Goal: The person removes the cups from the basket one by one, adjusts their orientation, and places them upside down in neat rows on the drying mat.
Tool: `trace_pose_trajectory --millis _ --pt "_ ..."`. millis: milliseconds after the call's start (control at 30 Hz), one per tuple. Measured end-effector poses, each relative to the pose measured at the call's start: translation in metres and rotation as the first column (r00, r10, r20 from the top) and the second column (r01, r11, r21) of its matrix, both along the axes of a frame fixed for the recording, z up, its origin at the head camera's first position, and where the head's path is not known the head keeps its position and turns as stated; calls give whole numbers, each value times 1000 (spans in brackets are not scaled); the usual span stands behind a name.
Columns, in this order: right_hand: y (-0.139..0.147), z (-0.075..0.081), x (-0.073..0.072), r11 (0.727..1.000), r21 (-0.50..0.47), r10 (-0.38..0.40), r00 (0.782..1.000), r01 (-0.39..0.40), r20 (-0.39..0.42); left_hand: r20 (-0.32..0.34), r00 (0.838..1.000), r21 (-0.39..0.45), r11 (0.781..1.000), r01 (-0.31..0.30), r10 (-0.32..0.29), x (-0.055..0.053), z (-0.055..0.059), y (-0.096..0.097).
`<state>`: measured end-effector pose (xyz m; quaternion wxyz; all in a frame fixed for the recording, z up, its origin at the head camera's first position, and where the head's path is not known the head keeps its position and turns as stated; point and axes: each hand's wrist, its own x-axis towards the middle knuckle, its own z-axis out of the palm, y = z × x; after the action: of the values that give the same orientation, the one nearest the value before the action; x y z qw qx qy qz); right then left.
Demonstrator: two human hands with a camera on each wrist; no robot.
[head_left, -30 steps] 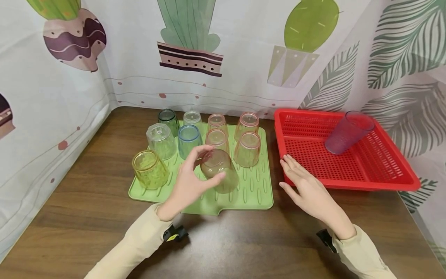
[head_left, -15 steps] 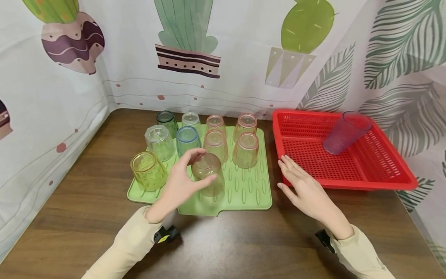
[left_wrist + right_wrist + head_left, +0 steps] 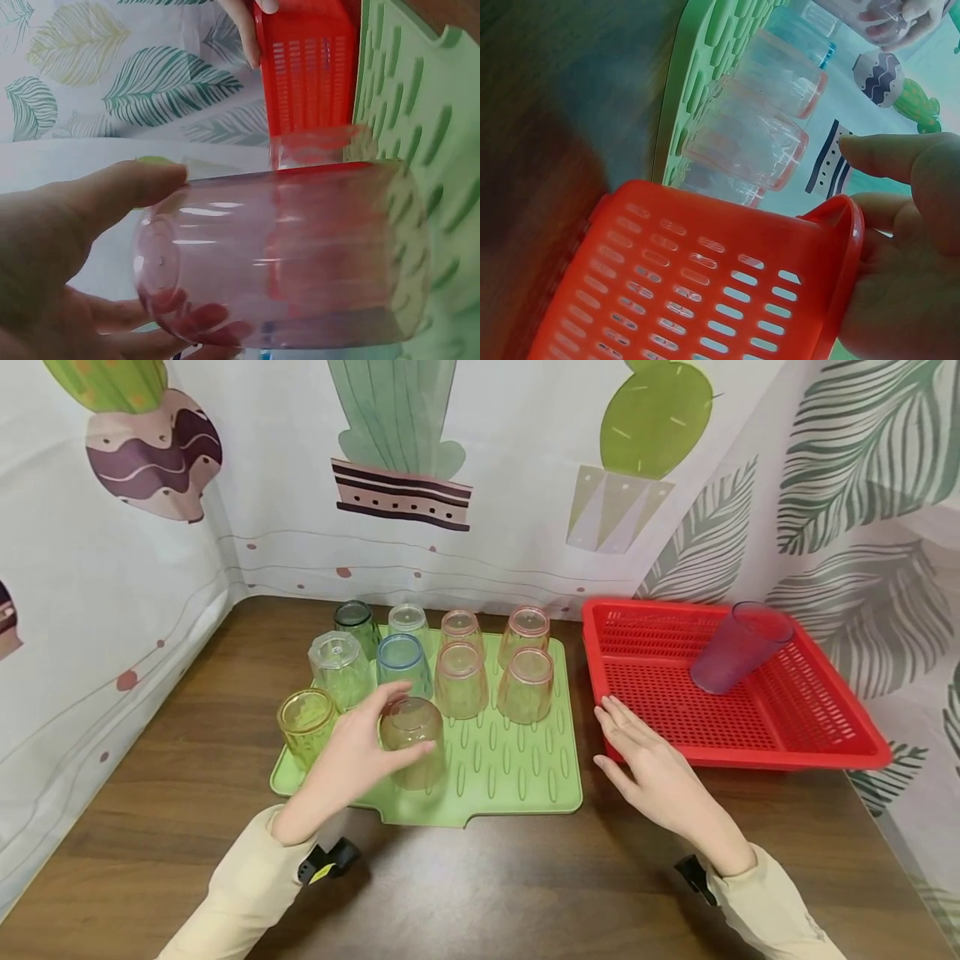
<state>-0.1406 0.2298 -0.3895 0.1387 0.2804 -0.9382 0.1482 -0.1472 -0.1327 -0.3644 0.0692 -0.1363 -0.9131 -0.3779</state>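
A clear pinkish-brown drinking glass (image 3: 412, 720) hangs upside down at the front of the green drying mat (image 3: 525, 785). My left hand (image 3: 348, 756) grips it by its base end, thumb on one side and fingers on the other. In the left wrist view, the mouth of the glass (image 3: 300, 255) points at the mat; whether it touches I cannot tell. My right hand (image 3: 651, 768) rests with straight fingers on the left rim of the red plastic basket (image 3: 750, 755). A purple tumbler (image 3: 738, 650) leans inside that basket.
Several upturned glasses stand on the mat: a yellow glass (image 3: 306, 727) at the front left, a faceted clear glass (image 3: 339, 670), a blue-rimmed glass (image 3: 402, 667) and pink glasses (image 3: 527, 687) further right. A patterned cloth (image 3: 517, 543) hangs behind the wooden table (image 3: 480, 893).
My left hand has moved left across the front of the mat with the pinkish-brown glass, from below the pink glasses toward the yellow one. My right hand stays at the basket rim.
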Motion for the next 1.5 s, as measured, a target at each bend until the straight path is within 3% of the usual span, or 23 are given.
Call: trace_pose_trajectory --millis 433,633,1067,1300,1400,1500 --pt "0 -1 0 1000 3 -4 1000 4 -3 -36 998 -129 990 -57 52 1 -2 -11" --pt "0 -1 0 1000 2 -7 1000 7 -7 -22 996 -142 986 -89 87 -1 -4 -15" --pt "1 -2 0 1000 -3 -10 1000 10 -15 -16 997 -170 982 -83 82 0 -6 -16" --pt "1 -1 0 1000 -3 -11 1000 11 5 -92 995 -214 975 -55 36 5 -8 -16" --pt "2 2 -1 1000 -9 -8 999 9 53 -125 992 -231 971 -63 34 10 -9 -16" --pt "4 7 -2 999 -42 5 992 1 126 -218 975 -219 973 -77 28 18 -11 -14"
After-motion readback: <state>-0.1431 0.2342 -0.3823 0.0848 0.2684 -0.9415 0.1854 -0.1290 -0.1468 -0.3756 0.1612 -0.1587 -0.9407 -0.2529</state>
